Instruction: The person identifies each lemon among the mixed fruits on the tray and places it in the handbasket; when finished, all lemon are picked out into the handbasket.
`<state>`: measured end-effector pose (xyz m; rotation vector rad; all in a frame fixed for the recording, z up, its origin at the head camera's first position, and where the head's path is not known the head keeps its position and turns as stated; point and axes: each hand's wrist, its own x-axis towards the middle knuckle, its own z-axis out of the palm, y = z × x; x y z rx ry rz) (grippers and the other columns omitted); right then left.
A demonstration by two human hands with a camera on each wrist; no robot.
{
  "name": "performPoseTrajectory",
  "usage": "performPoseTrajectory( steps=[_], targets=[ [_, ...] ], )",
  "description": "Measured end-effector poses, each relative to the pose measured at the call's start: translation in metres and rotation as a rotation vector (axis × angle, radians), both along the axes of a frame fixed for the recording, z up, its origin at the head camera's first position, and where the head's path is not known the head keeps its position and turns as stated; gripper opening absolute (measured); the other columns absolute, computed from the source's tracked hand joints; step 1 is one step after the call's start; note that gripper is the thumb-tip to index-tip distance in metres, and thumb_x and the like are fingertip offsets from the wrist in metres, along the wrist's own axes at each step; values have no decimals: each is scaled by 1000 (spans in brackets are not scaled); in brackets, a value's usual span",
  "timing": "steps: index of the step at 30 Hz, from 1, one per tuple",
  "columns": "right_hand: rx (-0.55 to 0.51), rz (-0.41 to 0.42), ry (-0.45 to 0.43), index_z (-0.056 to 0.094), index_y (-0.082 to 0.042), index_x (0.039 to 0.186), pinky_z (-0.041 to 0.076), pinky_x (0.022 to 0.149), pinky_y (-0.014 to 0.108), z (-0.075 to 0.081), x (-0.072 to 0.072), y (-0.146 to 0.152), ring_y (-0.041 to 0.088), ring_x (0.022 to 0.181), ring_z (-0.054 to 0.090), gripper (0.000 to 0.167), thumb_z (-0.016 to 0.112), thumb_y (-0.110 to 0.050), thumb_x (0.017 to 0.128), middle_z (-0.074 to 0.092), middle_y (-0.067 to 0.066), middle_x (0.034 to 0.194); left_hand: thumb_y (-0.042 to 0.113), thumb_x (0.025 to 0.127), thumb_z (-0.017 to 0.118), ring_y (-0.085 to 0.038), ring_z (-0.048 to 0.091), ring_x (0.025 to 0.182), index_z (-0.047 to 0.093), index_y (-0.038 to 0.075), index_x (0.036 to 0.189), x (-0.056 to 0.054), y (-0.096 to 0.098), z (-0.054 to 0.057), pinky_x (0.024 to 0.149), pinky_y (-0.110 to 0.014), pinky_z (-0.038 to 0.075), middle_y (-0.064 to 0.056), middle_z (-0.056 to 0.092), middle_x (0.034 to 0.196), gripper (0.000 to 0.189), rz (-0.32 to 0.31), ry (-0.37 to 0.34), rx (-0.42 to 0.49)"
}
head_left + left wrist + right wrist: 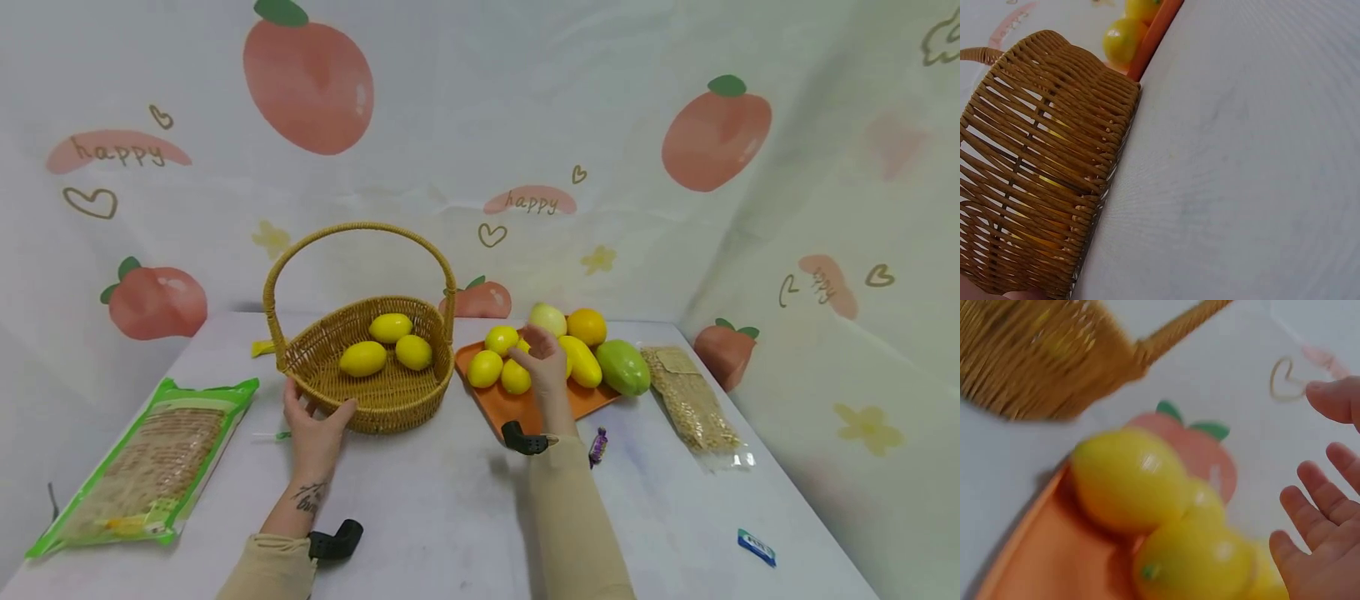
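Note:
A wicker basket (390, 417) with a tall arched handle stands left of centre with three lemons (363, 359) in it. My left hand (315, 429) holds it at the front left, thumb at the front wall and fingers round the left side. In the left wrist view the woven wall (1047, 162) fills the left part, with only a bit of the hand at the bottom. Over the orange tray (498, 408) hovers my right hand (547, 367), fingers spread and holding nothing. Several lemons (1125, 481) lie on the tray near it.
On the tray's far and right sides sit an orange (587, 327), a pale round fruit (547, 318), a yellow oblong fruit (581, 362) and a green one (624, 367). Sealed bags lie left (150, 458) and right (690, 400). A purple-wrapped candy (597, 447) and a blue packet (757, 547) lie nearer.

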<state>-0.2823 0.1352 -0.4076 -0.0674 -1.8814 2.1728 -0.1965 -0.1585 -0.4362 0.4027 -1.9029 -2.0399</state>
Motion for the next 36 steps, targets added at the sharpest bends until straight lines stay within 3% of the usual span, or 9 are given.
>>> performPoseTrajectory(
  steps=[4, 8, 19, 28, 36],
  targets=[
    [75, 15, -91, 47, 2, 130, 25, 112, 41, -17, 1, 5, 27, 129, 38, 53, 65, 3, 80, 46, 19, 137, 2, 81, 63, -34, 12, 137, -3, 19, 149, 0, 0, -1, 108, -51, 28, -8, 2, 151, 96, 1, 7, -2],
    [106, 27, -127, 44, 3, 133, 25, 112, 40, -27, 3, 3, 27, 131, 36, 58, 66, 2, 80, 43, 18, 140, 2, 81, 63, -34, 13, 137, -2, 19, 149, 0, 0, -2, 107, -50, 28, -8, 3, 151, 95, 5, 8, -9],
    [279, 46, -328, 50, -9, 130, 28, 108, 46, -38, 10, -1, 28, 120, 35, 65, 75, -1, 70, 43, 10, 137, 4, 82, 64, -34, 10, 138, -3, 21, 149, 1, -1, -2, 109, -51, 27, -7, 2, 153, 97, 1, -13, -1],
    [374, 107, -316, 50, -11, 129, 36, 102, 46, -34, 17, 10, 28, 116, 39, 65, 74, -3, 70, 44, 11, 135, 4, 82, 64, -34, 9, 139, -4, 21, 149, 1, -1, 0, 109, -50, 27, -7, 1, 153, 97, 1, -19, -1],
    [351, 262, -199, 52, -14, 129, 47, 88, 37, -9, 21, 6, 27, 112, 43, 61, 71, -1, 72, 45, 5, 136, 1, 81, 63, -33, 14, 137, -1, 19, 149, -1, 0, 0, 107, -49, 31, -8, 4, 152, 96, 7, 0, 7]
  ],
)
